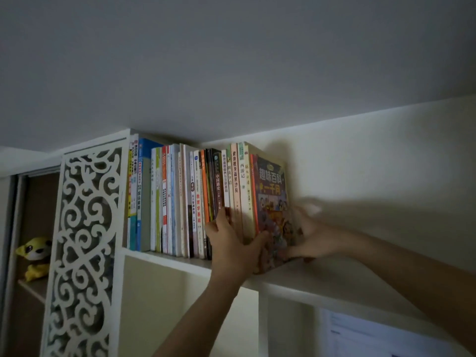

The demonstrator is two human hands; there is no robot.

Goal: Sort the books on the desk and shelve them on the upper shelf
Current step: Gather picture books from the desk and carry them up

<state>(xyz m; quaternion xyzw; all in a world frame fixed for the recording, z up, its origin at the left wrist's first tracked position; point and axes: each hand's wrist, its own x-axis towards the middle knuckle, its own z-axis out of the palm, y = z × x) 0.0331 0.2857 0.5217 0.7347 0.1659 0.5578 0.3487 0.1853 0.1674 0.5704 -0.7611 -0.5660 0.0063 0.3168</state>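
A row of upright books [180, 202] fills the left part of the white upper shelf [322, 279], just under the ceiling. At the row's right end stands a colourful picture-cover book [271, 191], leaning slightly right. My left hand [231, 243] grips the lower spines of the last few books, thumb against the colourful cover's bottom edge. My right hand [309, 235] presses against the colourful book's lower right side; it is motion-blurred, so how its fingers lie is unclear.
A white carved lattice panel [85, 240] borders the shelf on the left. Behind it a yellow plush toy [34, 256] sits on a lower wooden shelf. The wall [386, 163] closes in behind the shelf; paper sheets [360, 336] hang below right.
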